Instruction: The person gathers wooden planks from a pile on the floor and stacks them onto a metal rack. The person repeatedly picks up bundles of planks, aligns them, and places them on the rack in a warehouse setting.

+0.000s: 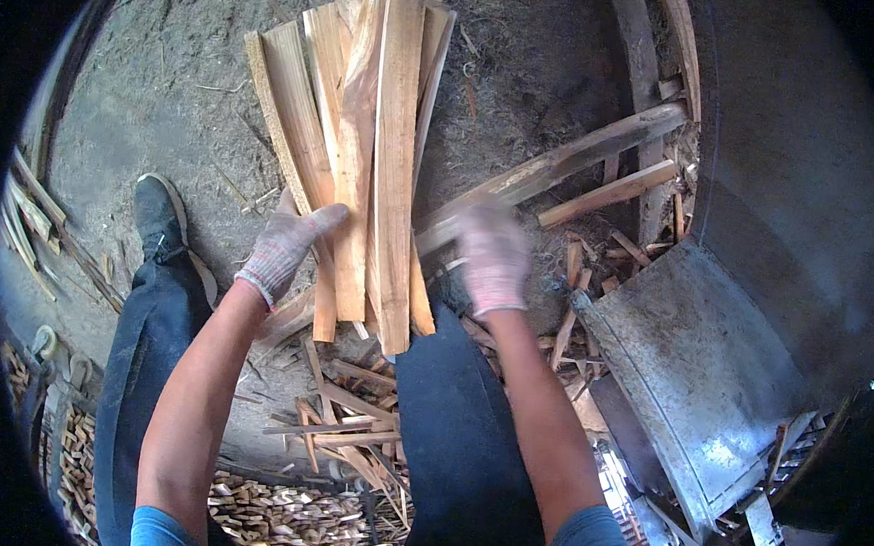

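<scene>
A fanned bundle of long, rough wooden slats (355, 170) stretches away from me in the middle of the view. My left hand (285, 245), in a pale knitted glove, grips its left side with the thumb over the front of the wood. The palm side and most of the fingers are hidden behind the slats. To the right of the bundle is my gloved right hand (494, 256), apart from the slats in this view. Motion smears its fingers, so their pose is unclear.
A long beam (571, 163) lies slanting on the right, with a shorter wood piece (609, 195) beside it. Scrap wood (361, 407) is scattered around my legs. A metal sheet (695, 356) stands at right. Many small cut pieces (291, 517) pile up at the bottom; thin strips (35, 217) lie left.
</scene>
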Demonstrator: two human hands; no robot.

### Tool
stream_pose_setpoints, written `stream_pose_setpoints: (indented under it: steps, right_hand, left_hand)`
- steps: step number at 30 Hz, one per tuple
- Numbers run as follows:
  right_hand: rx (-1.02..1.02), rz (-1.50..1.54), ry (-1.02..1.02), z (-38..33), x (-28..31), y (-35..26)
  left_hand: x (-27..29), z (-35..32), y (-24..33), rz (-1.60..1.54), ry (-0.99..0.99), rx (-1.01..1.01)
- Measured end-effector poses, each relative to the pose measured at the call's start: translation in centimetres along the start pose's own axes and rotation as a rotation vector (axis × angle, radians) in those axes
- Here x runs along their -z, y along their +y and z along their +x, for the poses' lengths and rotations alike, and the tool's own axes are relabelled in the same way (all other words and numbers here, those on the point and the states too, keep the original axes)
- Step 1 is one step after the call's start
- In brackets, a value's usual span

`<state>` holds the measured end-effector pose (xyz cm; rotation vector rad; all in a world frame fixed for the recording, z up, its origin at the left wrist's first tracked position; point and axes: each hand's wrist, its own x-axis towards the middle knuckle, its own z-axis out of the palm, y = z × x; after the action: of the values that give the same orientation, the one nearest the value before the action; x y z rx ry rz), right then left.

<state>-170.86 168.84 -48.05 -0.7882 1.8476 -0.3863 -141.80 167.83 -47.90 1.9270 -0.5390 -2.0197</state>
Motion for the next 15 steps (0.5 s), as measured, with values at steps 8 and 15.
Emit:
stream_pose_setpoints:
  steps: [8,15]
  right_hand:
    - [-0.302,-0.260,0.501,8.8,16.5,3.6]
    - [-0.198,-1.015,0.128,-8.5,16.0,12.9]
  left_hand:
    - [-0.3,1.6,-1.2,0.121,-0.001,0.048]
    - [0.2,0.4,0.9,0.088,0.016,0.093]
